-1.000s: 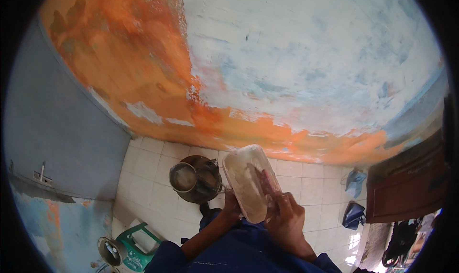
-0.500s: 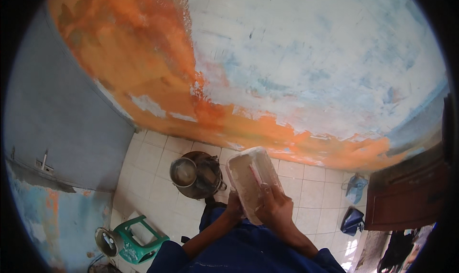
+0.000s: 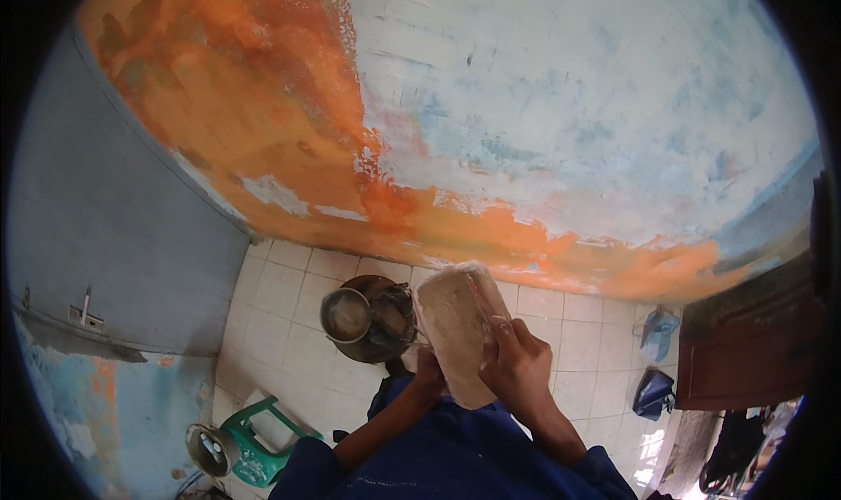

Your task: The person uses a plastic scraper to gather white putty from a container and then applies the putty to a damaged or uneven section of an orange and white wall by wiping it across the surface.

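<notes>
A rectangular plastic tub (image 3: 457,338), its inside coated with a pale brown, putty-like paste, is held in front of my body. My left hand (image 3: 428,375) grips its left side near the lower end, the fingers mostly hidden beneath. Over the right rim, my right hand (image 3: 517,364) is closed on a thin flat-bladed scraper (image 3: 493,298), whose edge lies along the tub's right wall; the hand covers most of it.
Left of the tub, a dark round stand (image 3: 372,347) bears a metal pot (image 3: 346,314). A green plastic stool (image 3: 254,447) and a can (image 3: 210,450) sit lower left. Ahead rises a patchy orange and whitish wall (image 3: 561,106). Bags (image 3: 653,393) lie near a brown wooden cabinet (image 3: 740,351).
My right hand has shifted right with the scraper, from the tub's middle to its right wall. The left hand keeps its hold. The view has shifted slightly.
</notes>
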`<action>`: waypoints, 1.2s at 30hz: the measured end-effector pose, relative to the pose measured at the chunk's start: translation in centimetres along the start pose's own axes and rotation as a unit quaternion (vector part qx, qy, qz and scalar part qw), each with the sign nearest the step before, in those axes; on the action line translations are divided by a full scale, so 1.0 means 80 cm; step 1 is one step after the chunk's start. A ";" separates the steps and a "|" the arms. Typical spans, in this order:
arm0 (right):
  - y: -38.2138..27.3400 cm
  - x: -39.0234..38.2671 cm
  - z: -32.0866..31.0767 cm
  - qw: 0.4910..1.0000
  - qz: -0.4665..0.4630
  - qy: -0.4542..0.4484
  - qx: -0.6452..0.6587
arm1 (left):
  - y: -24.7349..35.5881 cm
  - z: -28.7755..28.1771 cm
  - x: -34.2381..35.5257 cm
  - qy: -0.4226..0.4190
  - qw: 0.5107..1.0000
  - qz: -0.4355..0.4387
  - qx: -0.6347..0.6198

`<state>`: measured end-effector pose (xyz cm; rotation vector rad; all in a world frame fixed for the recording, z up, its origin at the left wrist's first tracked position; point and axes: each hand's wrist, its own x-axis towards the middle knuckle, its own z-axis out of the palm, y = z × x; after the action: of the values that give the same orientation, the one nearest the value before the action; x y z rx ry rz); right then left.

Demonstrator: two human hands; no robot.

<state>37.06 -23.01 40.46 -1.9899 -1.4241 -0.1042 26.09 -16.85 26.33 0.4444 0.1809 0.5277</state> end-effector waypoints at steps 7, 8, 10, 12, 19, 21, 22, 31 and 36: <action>-0.008 -0.013 0.018 0.999 -0.020 -0.024 0.035 | 0.000 -0.005 0.002 -0.007 0.995 0.045 -0.094; -0.011 -0.012 0.013 0.998 -0.019 -0.022 0.060 | 0.002 -0.004 0.001 0.025 0.997 0.035 -0.070; -0.017 -0.007 0.002 0.997 -0.016 -0.009 0.080 | 0.009 0.002 0.001 0.006 0.993 0.042 -0.114; -0.020 0.001 -0.010 0.998 -0.006 0.013 0.064 | 0.012 0.003 0.002 -0.008 0.990 0.043 -0.133; -0.004 0.008 0.019 1.000 0.010 -0.003 0.011 | 0.013 -0.004 0.003 0.011 0.999 0.034 -0.020; -0.004 0.000 0.028 1.000 0.007 -0.002 0.028 | 0.007 -0.012 0.000 -0.018 0.995 0.051 -0.085; -0.006 -0.003 0.027 0.999 0.006 -0.003 0.041 | 0.006 -0.013 -0.001 -0.023 0.992 0.044 -0.112; -0.016 0.003 -0.007 0.999 0.020 0.002 0.031 | 0.016 0.008 -0.010 0.080 0.996 -0.011 0.029; -0.001 -0.003 0.017 1.000 0.012 -0.010 0.011 | 0.013 0.015 -0.010 0.028 0.999 0.024 0.019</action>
<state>36.45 -22.46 39.35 -1.9946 -1.4067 -0.0578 25.25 -16.91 27.88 0.4733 0.2344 0.5848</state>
